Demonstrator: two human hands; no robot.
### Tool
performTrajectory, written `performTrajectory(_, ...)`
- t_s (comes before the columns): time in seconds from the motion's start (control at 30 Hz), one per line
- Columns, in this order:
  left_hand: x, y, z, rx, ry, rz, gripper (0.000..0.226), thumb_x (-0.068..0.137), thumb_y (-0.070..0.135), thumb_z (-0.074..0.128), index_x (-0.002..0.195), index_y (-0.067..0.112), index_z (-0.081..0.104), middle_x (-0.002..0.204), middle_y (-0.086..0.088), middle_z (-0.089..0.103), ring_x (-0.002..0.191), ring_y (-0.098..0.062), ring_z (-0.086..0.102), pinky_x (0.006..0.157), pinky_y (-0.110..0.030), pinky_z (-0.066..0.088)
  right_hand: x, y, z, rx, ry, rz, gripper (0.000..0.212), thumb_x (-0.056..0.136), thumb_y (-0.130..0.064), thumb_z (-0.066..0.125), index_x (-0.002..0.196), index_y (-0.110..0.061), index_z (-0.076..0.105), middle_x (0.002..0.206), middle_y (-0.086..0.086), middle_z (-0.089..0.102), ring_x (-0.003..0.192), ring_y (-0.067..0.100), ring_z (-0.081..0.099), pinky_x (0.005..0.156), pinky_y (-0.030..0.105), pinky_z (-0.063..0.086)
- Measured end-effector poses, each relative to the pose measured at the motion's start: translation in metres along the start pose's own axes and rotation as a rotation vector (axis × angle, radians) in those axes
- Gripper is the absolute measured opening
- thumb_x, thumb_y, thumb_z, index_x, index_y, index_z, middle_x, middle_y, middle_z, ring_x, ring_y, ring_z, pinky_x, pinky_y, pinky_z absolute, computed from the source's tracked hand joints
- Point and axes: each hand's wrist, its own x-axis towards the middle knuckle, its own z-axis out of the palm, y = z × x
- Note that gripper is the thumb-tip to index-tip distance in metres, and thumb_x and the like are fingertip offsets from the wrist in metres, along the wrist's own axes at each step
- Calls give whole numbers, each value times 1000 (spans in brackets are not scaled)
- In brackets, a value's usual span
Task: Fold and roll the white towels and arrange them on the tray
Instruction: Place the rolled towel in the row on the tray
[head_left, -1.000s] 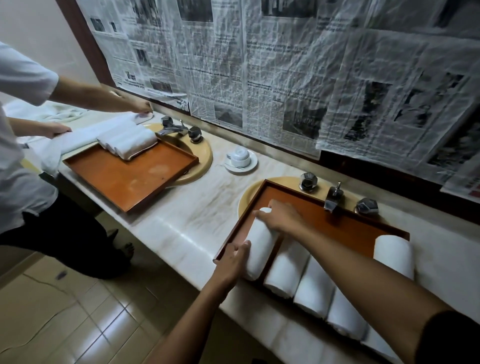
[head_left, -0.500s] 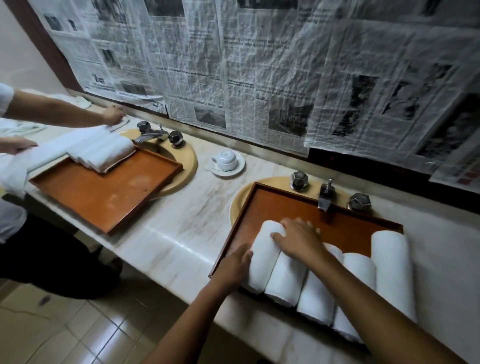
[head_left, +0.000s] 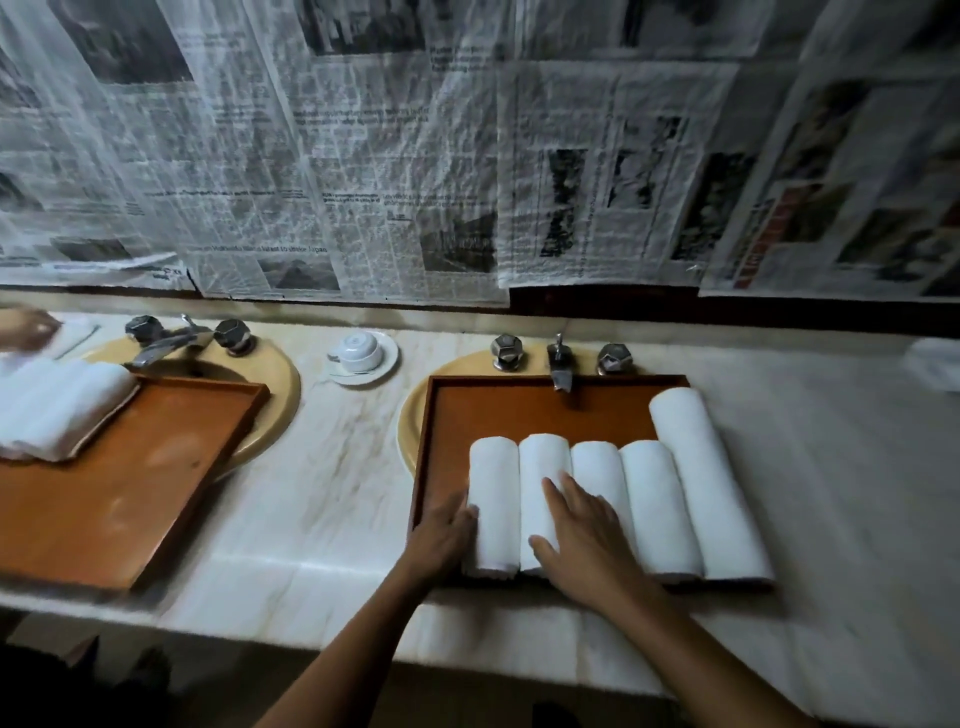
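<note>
L hand (head_left: 441, 535): fingers together, pressing the left flank of roll 1 (head_left: 493, 483) near its near end, wedged betw that roll and the tray's left wall. Nothing pinched.

R hand (head_left: 587, 535): palm down, fingers spread, flat across roll 2 (head_left: 543, 457) and roll 3 (head_left: 597, 462). Thumb sits by the near end of roll 2. No grip, just resting on top.

Tray (head_left: 519, 405): brown, sits right of center on the tabletop (head_left: 332, 467), over the right-hand basin (head_left: 415, 410). Its near wall is close to the tabletop's near edge, far wall under the faucet (head_left: 560, 364).

5 white rolls lie side by side in the tray, touching, near ends lined up along the near wall. Roll 4 (head_left: 657, 504) matches rolls 1-3. Roll 5 (head_left: 701, 478) is longer and runs along the right wall. The far part of the tray is bare.

Other stuff: 2nd tray (head_left: 130, 493) toward the tabletop's left end, w/ a folded towel (head_left: 57, 405) on its far-left part. Another person's hand (head_left: 26, 327) is at the far-left corner, blurred. Cup on saucer (head_left: 361, 353) sits betw the basins by the far edge. Newspaper (head_left: 415, 156) covers the wall behind.
</note>
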Motion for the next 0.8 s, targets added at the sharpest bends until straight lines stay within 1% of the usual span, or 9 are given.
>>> performTrajectory(0.07,1,-1,0,-2,0,29,50,101,63,38,146,43,46,145,10,55,129,-16,55,109,-40,45,-5,-4,1,68,35,11,68,104,-51,46,162,-30,18,172,0,8,154,23,21,125,39,20)
performTrajectory(0.17,1,2,0,5,26,11,45,107,47,42,151,36,44,143,12,54,128,-15,53,103,-32,41,-17,-8,9,137,92,18,52,106,-41,50,155,-33,36,171,-6,14,151,18,27,123,36,27)
performTrajectory(0.27,2,-3,2,56,61,30,51,102,55,42,151,41,41,145,7,57,131,-22,55,109,-42,44,-27,-8,15,183,115,11,50,107,-37,48,156,-32,38,171,-8,11,153,16,21,123,35,25)
performTrajectory(0.33,0,-8,6,73,110,29,53,103,54,45,153,37,39,147,3,56,130,-25,57,109,-44,45,-31,-7,15,210,127,3,50,107,-37,49,156,-32,38,171,-9,12,153,17,22,123,35,25)
performTrajectory(0.47,-8,-2,13,72,202,81,47,106,37,50,152,26,45,147,0,56,126,-22,58,98,-33,44,-41,1,12,248,142,-21,50,106,-33,50,155,-27,42,167,-5,26,150,16,26,123,34,26)
performTrajectory(0.53,-13,6,14,98,195,103,46,107,33,49,152,22,44,145,7,53,129,-21,55,98,-31,41,-49,9,12,269,165,-19,47,105,-29,50,151,-24,48,163,-3,33,149,16,28,122,33,28)
performTrajectory(0.6,-16,11,14,99,154,135,44,107,33,48,150,22,43,137,12,50,123,-17,55,94,-27,38,-59,22,11,300,209,-4,43,104,-26,52,146,-23,54,159,-3,38,146,15,32,120,32,31)
performTrajectory(0.7,-13,13,13,210,122,113,48,105,42,49,149,25,40,144,-2,51,120,-22,54,93,-32,40,-75,46,8,360,263,40,39,102,-24,58,141,-24,59,155,-6,43,144,10,34,118,25,29)
performTrajectory(0.8,-10,20,18,404,211,119,59,102,41,55,155,21,39,149,-12,44,133,-32,47,106,-41,39,-90,76,4,392,303,94,35,100,-22,63,134,-22,64,150,-4,48,140,11,39,112,12,25)
